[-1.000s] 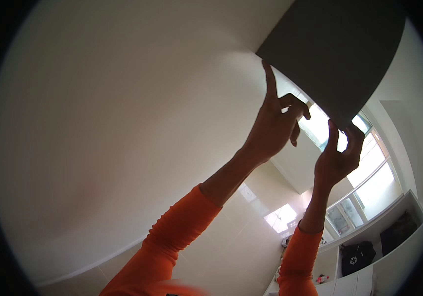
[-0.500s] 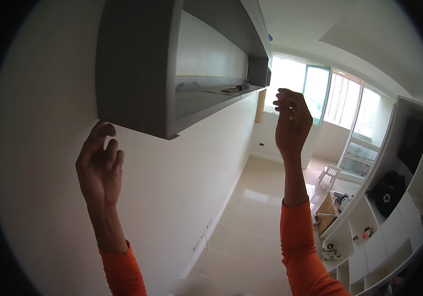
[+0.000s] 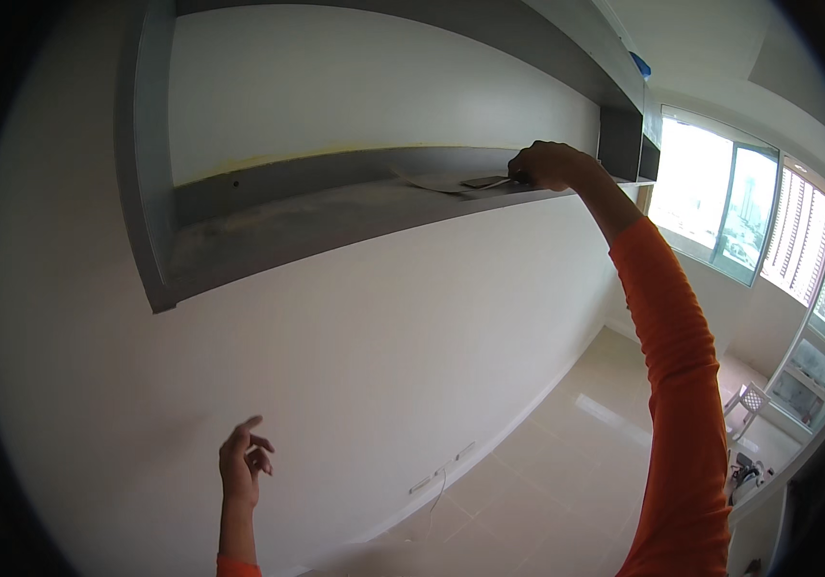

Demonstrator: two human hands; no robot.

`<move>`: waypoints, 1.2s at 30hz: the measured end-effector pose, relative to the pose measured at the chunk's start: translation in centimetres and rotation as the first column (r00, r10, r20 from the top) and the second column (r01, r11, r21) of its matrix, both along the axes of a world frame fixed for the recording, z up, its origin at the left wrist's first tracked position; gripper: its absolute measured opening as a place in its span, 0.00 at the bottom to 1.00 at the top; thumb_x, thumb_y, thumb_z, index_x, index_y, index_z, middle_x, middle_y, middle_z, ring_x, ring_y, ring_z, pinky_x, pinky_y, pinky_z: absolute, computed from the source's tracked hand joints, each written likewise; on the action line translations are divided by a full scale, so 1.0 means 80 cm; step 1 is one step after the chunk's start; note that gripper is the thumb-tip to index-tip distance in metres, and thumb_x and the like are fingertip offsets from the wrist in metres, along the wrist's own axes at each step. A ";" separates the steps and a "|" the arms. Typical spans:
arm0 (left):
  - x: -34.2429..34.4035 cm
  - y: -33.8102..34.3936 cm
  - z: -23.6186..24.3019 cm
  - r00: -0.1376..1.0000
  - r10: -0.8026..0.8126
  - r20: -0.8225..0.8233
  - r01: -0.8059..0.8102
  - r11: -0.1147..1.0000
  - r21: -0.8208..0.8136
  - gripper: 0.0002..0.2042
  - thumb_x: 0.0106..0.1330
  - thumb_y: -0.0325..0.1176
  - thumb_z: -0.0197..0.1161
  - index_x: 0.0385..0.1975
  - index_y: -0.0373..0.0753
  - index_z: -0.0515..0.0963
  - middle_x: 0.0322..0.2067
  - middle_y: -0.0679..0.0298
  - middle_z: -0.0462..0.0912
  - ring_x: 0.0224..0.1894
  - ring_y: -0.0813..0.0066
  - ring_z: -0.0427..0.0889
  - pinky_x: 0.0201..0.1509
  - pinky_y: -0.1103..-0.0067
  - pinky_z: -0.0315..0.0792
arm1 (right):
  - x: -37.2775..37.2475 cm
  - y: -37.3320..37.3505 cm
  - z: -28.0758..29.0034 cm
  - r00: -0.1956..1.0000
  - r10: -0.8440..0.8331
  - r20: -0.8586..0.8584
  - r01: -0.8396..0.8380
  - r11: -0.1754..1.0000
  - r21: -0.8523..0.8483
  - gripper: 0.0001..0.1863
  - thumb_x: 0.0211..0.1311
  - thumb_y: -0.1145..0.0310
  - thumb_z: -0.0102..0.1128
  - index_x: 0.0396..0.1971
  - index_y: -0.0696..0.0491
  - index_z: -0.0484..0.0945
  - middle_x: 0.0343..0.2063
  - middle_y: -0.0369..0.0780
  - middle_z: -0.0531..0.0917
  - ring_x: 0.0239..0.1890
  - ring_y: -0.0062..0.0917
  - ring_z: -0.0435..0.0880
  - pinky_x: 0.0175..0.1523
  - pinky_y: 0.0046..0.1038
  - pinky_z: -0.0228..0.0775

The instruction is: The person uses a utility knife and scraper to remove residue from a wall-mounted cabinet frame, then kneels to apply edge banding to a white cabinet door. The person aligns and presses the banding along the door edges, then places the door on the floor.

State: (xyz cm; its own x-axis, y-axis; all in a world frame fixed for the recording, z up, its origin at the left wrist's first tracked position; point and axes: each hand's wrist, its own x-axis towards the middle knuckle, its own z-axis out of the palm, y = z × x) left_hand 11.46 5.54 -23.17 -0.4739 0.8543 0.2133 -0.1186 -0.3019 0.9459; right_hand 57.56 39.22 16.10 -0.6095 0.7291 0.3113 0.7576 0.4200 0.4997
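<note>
Currently right hand grip is pinched on a thin flat metal blade tool, lying on the grey wall-mounted shelf beside a pale paper sheet. Left hand hangs low, fingers spread, holding nothing. Judging by this, the tool looks barely picked up and the sheet untouched.

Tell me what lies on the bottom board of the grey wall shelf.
On the grey wall shelf lies a thin flat sheet, with a small tool that the right hand grips. Dusty smears cover the board. The hand hides what lies beyond it.
</note>
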 end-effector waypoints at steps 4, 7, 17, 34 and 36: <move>-0.007 -0.130 -0.260 0.987 0.159 -0.025 -0.152 0.870 -0.470 0.23 0.75 0.45 0.55 0.54 0.28 0.79 0.27 0.52 0.85 0.13 0.73 0.78 0.18 0.76 0.78 | 0.033 0.021 0.000 0.989 0.144 -0.035 -0.141 0.987 0.081 0.10 0.68 0.71 0.60 0.45 0.45 0.85 0.42 0.42 0.87 0.50 0.38 0.86 0.51 0.43 0.81; 0.016 -0.263 -0.423 0.866 0.468 0.177 -0.067 0.459 -0.886 0.29 0.68 0.44 0.69 0.65 0.37 0.74 0.58 0.42 0.80 0.52 0.53 0.85 0.42 0.66 0.86 | 0.103 0.016 -0.010 0.944 0.326 -0.045 -0.270 0.846 0.459 0.07 0.70 0.68 0.59 0.45 0.52 0.79 0.38 0.42 0.83 0.45 0.39 0.83 0.52 0.39 0.78; 0.009 -0.399 -0.480 0.854 0.494 0.163 -0.074 0.425 -0.902 0.13 0.77 0.33 0.54 0.51 0.30 0.75 0.34 0.51 0.87 0.32 0.61 0.89 0.35 0.69 0.86 | 0.033 -0.230 -0.429 -0.833 0.260 -0.488 -0.098 0.799 0.593 0.23 0.79 0.60 0.53 0.64 0.59 0.72 0.42 0.39 0.81 0.38 0.18 0.79 0.45 0.23 0.74; -0.105 -0.197 -0.001 0.979 -0.204 0.010 0.193 0.940 0.283 0.33 0.70 0.48 0.69 0.65 0.32 0.65 0.63 0.41 0.76 0.70 0.50 0.72 0.79 0.62 0.55 | -0.544 -0.576 -0.558 -0.313 -0.923 -0.223 -0.896 0.209 0.392 0.23 0.73 0.65 0.63 0.62 0.57 0.73 0.60 0.50 0.79 0.51 0.31 0.86 0.59 0.31 0.78; -0.111 -0.191 0.014 0.986 -0.164 0.001 0.158 0.953 0.258 0.18 0.73 0.39 0.66 0.51 0.34 0.69 0.59 0.41 0.80 0.67 0.49 0.77 0.72 0.65 0.66 | -0.558 -0.609 -0.555 -0.278 -0.961 -0.006 -0.934 0.269 0.237 0.20 0.77 0.58 0.57 0.55 0.60 0.78 0.51 0.48 0.85 0.44 0.26 0.88 0.52 0.26 0.78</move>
State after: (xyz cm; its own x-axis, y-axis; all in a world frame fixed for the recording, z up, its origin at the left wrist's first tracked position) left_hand 2.56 -9.71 -22.08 -0.3414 0.8378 0.4261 -0.2057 -0.5090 0.8358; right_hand 12.88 -9.49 -28.29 -0.5817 0.8036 -0.1257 -0.7157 -0.5791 -0.3904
